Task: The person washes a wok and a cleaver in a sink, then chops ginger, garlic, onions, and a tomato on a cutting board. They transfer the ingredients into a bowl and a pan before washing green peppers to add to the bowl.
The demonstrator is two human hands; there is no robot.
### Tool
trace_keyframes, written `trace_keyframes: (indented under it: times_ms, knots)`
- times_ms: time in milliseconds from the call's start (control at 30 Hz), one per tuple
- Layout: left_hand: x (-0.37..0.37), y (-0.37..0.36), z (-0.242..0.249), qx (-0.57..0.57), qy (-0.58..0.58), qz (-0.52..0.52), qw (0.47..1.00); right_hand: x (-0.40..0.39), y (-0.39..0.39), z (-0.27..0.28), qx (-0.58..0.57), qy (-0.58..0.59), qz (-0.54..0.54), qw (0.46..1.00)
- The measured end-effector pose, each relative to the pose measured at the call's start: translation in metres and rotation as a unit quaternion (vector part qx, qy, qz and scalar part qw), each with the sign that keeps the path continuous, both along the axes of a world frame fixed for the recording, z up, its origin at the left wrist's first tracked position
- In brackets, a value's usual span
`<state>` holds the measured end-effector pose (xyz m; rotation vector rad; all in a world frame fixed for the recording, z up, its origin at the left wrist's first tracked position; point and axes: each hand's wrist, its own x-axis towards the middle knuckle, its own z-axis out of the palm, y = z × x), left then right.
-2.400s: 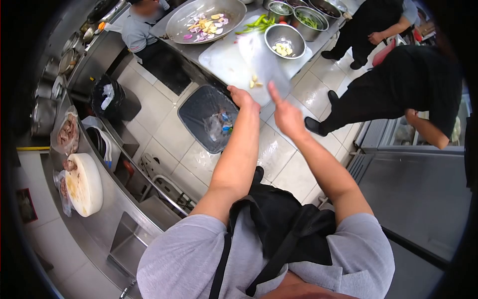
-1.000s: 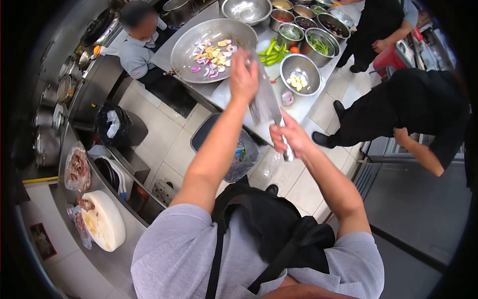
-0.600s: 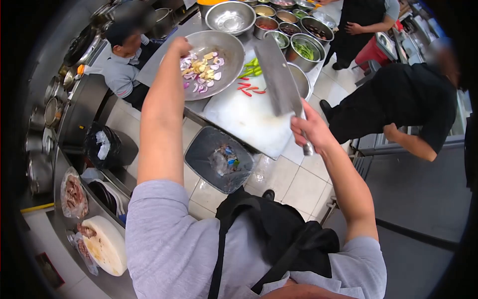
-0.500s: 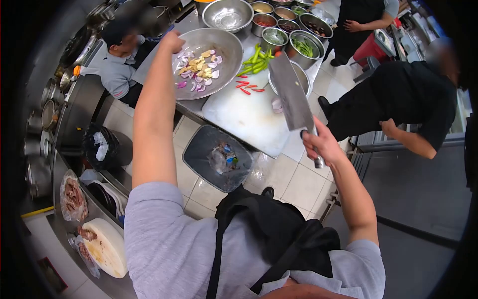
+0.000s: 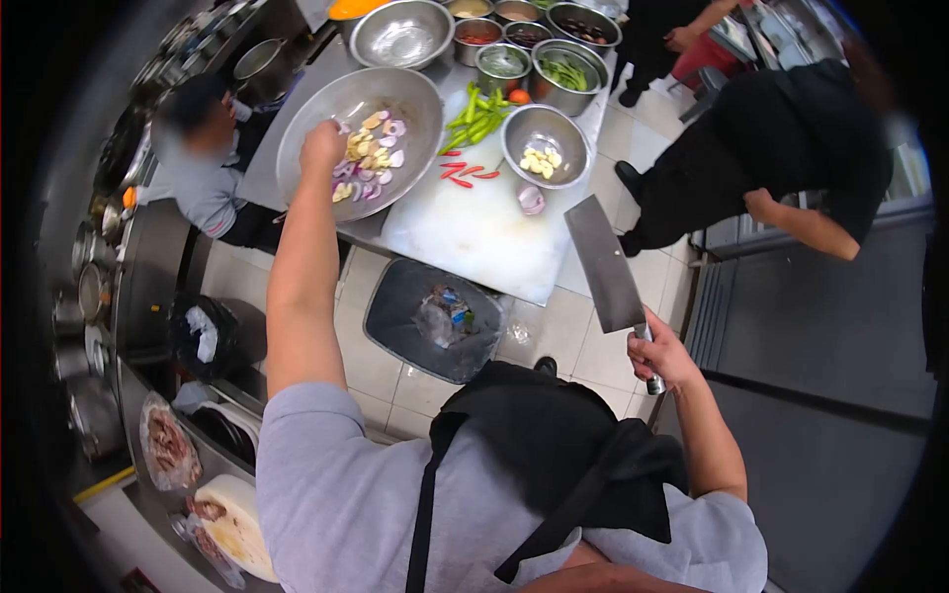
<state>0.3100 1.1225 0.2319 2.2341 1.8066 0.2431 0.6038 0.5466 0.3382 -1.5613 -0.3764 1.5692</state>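
Observation:
My left hand point(image 5: 321, 148) is inside the wide metal bowl point(image 5: 420, 109), beside sliced purple shallots point(image 5: 392, 159) and pale yellow slices that look like ginger or garlic. Its fingers are curled downward; whatever they hold, if anything, is hidden. My right hand point(image 5: 664, 354) grips a cleaver point(image 5: 605, 267) by its handle, the broad blade raised and slanting up to the left, apart from the white cutting board point(image 5: 470, 237). On the board lie cut red chillies point(image 5: 461, 178), long green chillies point(image 5: 478, 121) and a purple shallot point(image 5: 531, 201). Peeled garlic cloves point(image 5: 540, 161) sit in a smaller metal bowl point(image 5: 516, 124).
Metal pots of ingredients point(image 5: 571, 84) and another metal bowl point(image 5: 400, 33) stand at the table's far side. A grey bin point(image 5: 390, 341) is below the board's near edge. A person in grey point(image 5: 198, 183) is at left; people in black point(image 5: 781, 158) stand at right.
My left hand has moved from the wide bowl's rim in over its contents. The cleaver has come down and right, away from the board, uncovering the garlic bowl. The view has shifted.

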Motion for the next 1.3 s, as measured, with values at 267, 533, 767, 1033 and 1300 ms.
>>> trace_keyframes:
  times_ms: [267,533,767,1033,1300]
  knots:
    - [0.235,-0.143,0.02,-0.026,-0.2,-0.336,0.92,-0.013,-0.015,-0.004,-0.017,0.01,-0.057,0.998]
    - [0.293,-0.181,-0.044,-0.049,-0.037,-0.259,0.964,-0.022,-0.039,0.0,0.012,0.012,-0.1,0.995]
    - [0.287,-0.189,-0.035,0.004,0.025,-0.327,0.945,-0.022,-0.061,-0.015,-0.003,0.025,-0.135,0.99]
    - [0.284,-0.189,-0.033,-0.026,0.013,-0.329,0.944,-0.016,-0.04,-0.008,0.014,0.01,-0.093,0.995]
    - [0.268,-0.169,-0.031,0.071,-0.13,-0.328,0.933,0.004,-0.031,-0.005,0.042,0.048,-0.091,0.994]
